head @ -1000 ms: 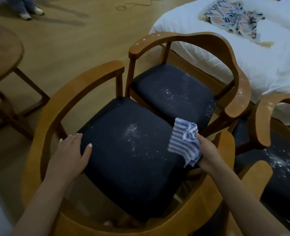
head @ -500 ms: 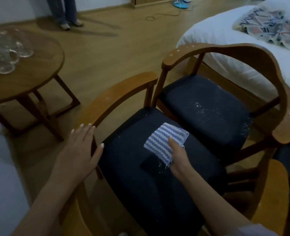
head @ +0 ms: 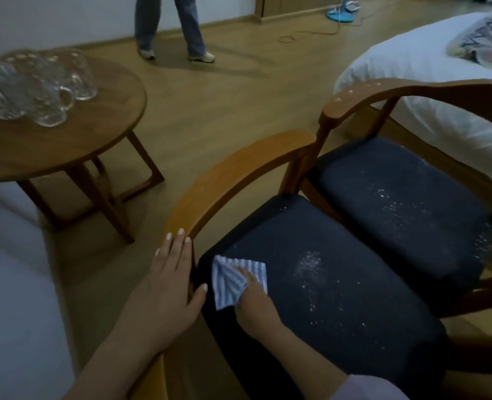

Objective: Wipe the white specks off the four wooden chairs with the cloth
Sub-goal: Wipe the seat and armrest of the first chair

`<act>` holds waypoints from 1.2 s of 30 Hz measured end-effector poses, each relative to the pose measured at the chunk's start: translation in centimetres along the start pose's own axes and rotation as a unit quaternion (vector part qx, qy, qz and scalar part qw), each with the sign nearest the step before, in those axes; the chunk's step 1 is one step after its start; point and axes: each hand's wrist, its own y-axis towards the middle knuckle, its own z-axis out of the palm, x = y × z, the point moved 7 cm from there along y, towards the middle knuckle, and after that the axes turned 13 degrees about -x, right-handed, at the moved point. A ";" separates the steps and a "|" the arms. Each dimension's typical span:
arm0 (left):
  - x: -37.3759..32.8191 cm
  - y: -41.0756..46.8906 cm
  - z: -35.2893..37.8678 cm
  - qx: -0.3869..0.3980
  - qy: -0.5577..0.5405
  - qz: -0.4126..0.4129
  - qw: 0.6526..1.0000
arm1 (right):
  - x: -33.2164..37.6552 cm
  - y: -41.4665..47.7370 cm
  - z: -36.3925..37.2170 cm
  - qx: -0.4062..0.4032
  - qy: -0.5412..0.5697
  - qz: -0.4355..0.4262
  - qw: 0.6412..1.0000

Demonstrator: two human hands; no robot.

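Dim room with a wood floor (head: 239,96), seen from above. Best to draw the cloth (head: 227,281) rightward in long overlapping passes through the dense patch of white specks (head: 308,261) at mid-frame, carrying them off the seat edge rather than grinding them into the dark fabric; worth turning to a clean face once loaded. Presses that striped cloth onto the left part of the seat of the near chair (head: 340,307) with the right hand (head: 256,301), lower centre: fingers laid fairly flat on top, not fisted, thumb hidden under a fold, so no telling of any pinch. Rests the left hand (head: 169,281) just beside, fingers straight along the curved armrest (head: 233,174), thumb splayed toward the seat edge, holding nothing; good bracing against the push. Further right, a second chair (head: 397,203) close against the first, seat and arm dusted white, by the look of it not yet wiped. At left, a round table (head: 66,145) bearing glass mugs (head: 37,88); upper right, a white bed (head: 412,67); top centre, the legs of a standing person (head: 169,24).
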 end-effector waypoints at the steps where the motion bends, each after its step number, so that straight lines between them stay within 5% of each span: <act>1: 0.0 0.0 0.0 0.005 0.000 -0.001 1.000 | 0.5 -0.6 1.4 0.029 -0.074 -0.059 0.995; 3: 0.0 -0.1 -0.1 0.006 -0.004 -0.004 1.000 | 0.3 -1.1 2.6 0.033 -0.156 -0.091 0.983; 15: -0.2 -0.1 0.4 0.031 0.043 -0.006 0.999 | 1.1 -1.1 4.6 0.028 -0.171 -0.182 0.968; 36: -0.3 -0.2 0.4 0.036 0.051 0.005 0.998 | 1.8 7.4 3.3 -0.024 -0.146 -0.126 0.981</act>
